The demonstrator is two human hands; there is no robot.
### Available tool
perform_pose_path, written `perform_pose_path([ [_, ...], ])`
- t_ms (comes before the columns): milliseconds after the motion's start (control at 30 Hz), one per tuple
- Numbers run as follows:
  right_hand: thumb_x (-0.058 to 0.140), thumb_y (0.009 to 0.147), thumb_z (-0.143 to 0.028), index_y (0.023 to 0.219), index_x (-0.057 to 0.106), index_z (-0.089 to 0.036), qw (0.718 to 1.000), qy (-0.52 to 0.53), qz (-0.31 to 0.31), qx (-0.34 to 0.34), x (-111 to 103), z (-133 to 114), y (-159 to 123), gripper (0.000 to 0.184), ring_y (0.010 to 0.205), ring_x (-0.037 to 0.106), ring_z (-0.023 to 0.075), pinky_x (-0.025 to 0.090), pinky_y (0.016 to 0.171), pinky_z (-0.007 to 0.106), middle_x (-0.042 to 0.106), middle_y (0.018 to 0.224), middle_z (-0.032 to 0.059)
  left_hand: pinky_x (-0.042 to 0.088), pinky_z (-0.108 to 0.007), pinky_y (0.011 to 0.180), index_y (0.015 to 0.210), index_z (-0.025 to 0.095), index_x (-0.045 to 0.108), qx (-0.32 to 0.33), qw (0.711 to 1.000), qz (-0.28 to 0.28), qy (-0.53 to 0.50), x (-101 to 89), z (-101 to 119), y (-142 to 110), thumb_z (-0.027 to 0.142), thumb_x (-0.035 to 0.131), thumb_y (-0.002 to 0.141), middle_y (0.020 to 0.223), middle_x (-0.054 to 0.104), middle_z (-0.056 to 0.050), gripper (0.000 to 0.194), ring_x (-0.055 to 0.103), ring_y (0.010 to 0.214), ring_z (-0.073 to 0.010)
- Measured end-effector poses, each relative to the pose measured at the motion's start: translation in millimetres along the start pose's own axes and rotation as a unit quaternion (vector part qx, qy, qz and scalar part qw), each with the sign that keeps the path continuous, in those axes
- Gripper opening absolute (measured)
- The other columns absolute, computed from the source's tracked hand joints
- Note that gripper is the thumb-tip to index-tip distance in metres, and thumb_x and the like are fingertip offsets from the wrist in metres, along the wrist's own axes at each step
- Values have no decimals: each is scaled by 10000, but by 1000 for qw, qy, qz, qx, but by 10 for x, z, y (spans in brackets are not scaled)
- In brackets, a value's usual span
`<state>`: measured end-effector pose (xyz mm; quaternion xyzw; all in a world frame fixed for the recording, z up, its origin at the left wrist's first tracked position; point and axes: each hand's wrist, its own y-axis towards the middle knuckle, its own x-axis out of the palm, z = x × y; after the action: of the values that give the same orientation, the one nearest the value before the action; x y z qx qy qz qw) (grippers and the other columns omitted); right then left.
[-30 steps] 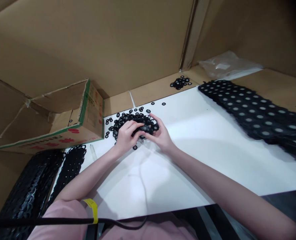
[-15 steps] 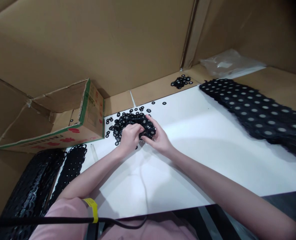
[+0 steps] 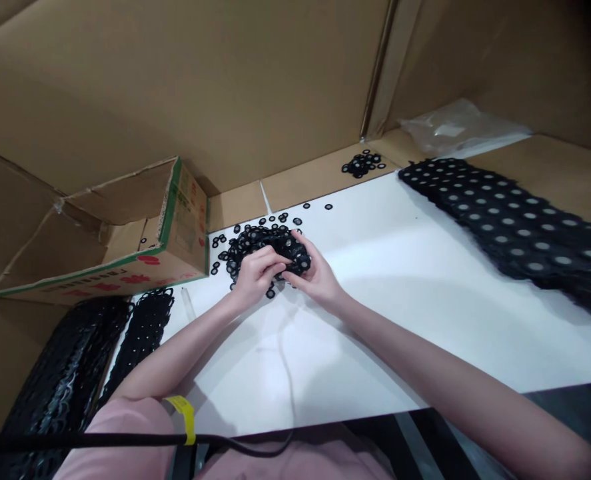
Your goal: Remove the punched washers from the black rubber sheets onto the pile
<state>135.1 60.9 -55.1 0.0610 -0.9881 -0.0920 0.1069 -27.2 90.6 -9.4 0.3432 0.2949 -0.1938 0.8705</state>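
Black bunch [image 3: 300, 259], spotted with pale rounds, sits between the two hands, over the white tabletop [image 3: 375, 333] and at the right-hand side of a heap of black rings [image 3: 255, 235]; right hand [image 3: 322, 280] curves around its right side, thumb at the near side and fingers at the far side, gripping it; left hand [image 3: 255, 277] has thumb and forefinger closed in a pinch against the near left part of the bunch, remaining fingers curled; what lies between those two tips is too small to tell; single rings lie loose around the heap, mostly beyond it and to its left, with a few apart toward the far edge

Surroundings: open cardboard box [image 3: 188, 227], green-edged with red print, stands left of the heap, one ring visible inside; slim pale stick [image 3: 188, 305] lies near its closest corner, partly behind the left forearm; dark perforated strip [image 3: 142, 327] and a glossy black stack [image 3: 60, 373] lie at left, below the box; second, smaller ring cluster [image 3: 362, 163] rests on the cardboard strip past the tabletop's far edge; black sheet [image 3: 510, 217] with rows of pale dots extends along the right; clear plastic bag [image 3: 465, 127] lies behind it; black cable [image 3: 75, 442] with yellow tag [image 3: 189, 427] crosses the foreground, in front of a pink sleeve [image 3: 130, 420]
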Motion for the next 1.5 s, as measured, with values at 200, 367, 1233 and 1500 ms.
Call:
perform_pose_path([
  [200,738,736,-423,1495,299,-228,1000,-10,4,-18,-17,58,17,899,1406,361,323,442,1078,459,297,1576,129,421,-217,585,847,152,716,11,1000,-23,6,-42,33,65,260,567,929,695,608,-21,202,546,617,-115],
  [367,747,723,-441,1483,334,-249,999,-30,9,-19,-9,73,12,886,1386,388,333,428,1085,470,341,1556,113,423,-213,587,771,160,710,-7,1000,16,18,36,40,32,234,588,901,667,617,-16,193,560,610,-114],
  [1233,849,584,-339,1322,442,-235,989,109,41,89,7,-100,17,850,1046,625,242,588,727,322,573,1322,97,455,-275,719,965,175,736,-35,996,-69,-54,-356,-5,231,322,602,905,856,688,-60,207,612,772,-162],
  [1500,799,668,-415,1366,404,-239,994,78,9,72,-35,-117,11,821,684,672,175,585,735,385,689,1012,52,464,-253,688,910,188,757,-114,986,-25,-122,-350,-83,229,289,648,859,858,717,-47,158,630,760,-160],
])
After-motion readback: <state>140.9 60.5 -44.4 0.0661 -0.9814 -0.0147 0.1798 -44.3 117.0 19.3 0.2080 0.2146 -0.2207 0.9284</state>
